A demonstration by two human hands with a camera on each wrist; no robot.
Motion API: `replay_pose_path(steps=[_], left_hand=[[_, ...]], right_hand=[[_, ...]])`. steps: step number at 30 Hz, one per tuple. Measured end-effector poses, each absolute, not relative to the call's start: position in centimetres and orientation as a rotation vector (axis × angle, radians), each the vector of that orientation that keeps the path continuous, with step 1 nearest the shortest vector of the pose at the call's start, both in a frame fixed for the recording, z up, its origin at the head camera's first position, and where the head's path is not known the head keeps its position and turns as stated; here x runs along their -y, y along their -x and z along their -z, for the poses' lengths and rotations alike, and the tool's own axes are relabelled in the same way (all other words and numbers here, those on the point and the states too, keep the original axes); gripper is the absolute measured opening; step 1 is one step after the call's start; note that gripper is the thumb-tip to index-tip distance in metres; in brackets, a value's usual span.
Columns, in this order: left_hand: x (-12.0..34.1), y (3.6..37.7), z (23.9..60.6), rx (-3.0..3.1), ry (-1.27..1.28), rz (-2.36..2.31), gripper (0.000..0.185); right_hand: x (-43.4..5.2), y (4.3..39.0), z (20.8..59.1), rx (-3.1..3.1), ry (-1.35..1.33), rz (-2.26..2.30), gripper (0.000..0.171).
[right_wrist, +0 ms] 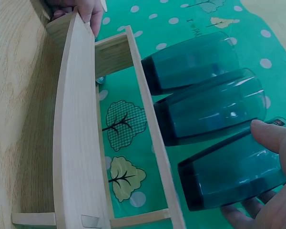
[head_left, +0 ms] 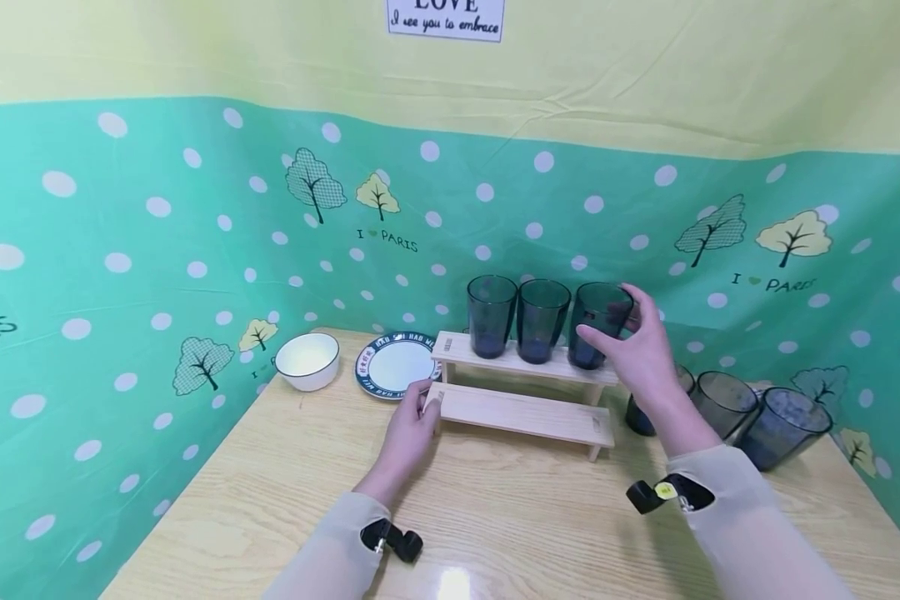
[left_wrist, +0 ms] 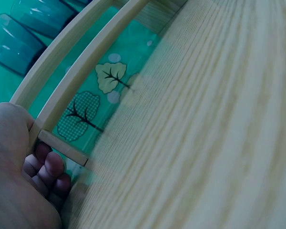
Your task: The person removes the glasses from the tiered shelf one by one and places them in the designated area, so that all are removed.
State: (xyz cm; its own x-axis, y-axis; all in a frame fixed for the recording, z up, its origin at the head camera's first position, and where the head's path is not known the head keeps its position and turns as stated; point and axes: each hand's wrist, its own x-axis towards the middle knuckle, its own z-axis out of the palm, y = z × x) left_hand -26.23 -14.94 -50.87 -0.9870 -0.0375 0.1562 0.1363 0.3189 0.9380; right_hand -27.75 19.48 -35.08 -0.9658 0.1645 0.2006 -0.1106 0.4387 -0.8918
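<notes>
A two-step wooden rack (head_left: pixel 525 410) stands on the table. My left hand (head_left: pixel 412 425) grips the left end of its lower step, thumb on top and fingers curled at the end, as the left wrist view shows. My right hand (head_left: pixel 636 354) holds a dark tinted glass (right_wrist: pixel 233 174) upright at the right end of the upper step, with its thumb on the near side and other fingers round the far side. Left of it, a middle glass (head_left: pixel 542 321) and a left glass (head_left: pixel 491 317) stand upright in a row on that step.
Right of the rack, partly behind my right forearm, are three more tinted glasses (head_left: pixel 783 427). A white bowl (head_left: pixel 311 375) and a blue-rimmed plate (head_left: pixel 370 379) lie to the left. A green and yellow printed cloth (head_left: pixel 195 200) hangs behind the table.
</notes>
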Motion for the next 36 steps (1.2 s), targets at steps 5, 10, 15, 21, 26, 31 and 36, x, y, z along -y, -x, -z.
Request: replay_pose_path(steps=[5,10,15,21,26,31,36], left_hand=[[14.9,26.2,50.8,2.432,0.084,1.723,0.049],[14.9,26.1,50.7,2.433,0.076,1.727,0.048],[14.9,26.1,50.9,2.435,0.075,1.733,0.048],[15.0,26.1,50.8,2.43,0.084,1.741,0.049],[15.0,26.1,50.8,2.431,0.086,1.732,0.048],[15.0,26.2,50.8,2.429,0.095,1.735,0.048],[15.0,26.2,50.7,2.43,0.102,1.74,0.049]], right_hand=[[-19.7,26.7,34.3,2.41,0.045,-1.547,0.109],[-20.0,25.4,33.9,2.404,0.03,-1.534,0.111],[-20.5,23.9,33.8,2.404,0.01,-1.53,0.112],[-21.5,21.9,33.8,2.407,-0.007,-1.507,0.109],[-22.5,20.3,34.0,2.416,-0.008,-1.49,0.106],[-23.7,19.0,34.5,2.45,0.036,-1.413,0.105],[-24.8,18.1,35.4,2.463,0.089,-1.389,0.104]])
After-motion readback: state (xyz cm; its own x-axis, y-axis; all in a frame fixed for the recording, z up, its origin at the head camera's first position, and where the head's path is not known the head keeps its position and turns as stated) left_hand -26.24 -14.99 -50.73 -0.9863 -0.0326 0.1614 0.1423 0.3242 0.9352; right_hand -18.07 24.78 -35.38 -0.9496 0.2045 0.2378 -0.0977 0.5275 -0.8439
